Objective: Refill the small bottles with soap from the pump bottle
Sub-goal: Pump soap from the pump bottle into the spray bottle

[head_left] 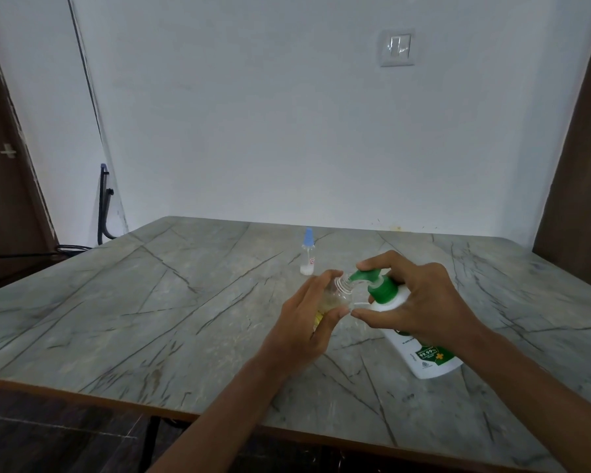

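Left hand [307, 319] gripped clear bottle [342, 291] tilted, neck at spout [359, 275] for filling; right hand [420, 298] gripped pump bottle [423, 360], finger on pump.

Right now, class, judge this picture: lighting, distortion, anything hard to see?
Head view: dim, even light, faint shadows; the wide lens slants the dark brown door; the clear small plastic bottle in the left hand nearly vanishes against the grey marbled table; slight glare on the white wall switch.

Left hand [307, 322] and right hand [420, 302] curled, gripping — close together.
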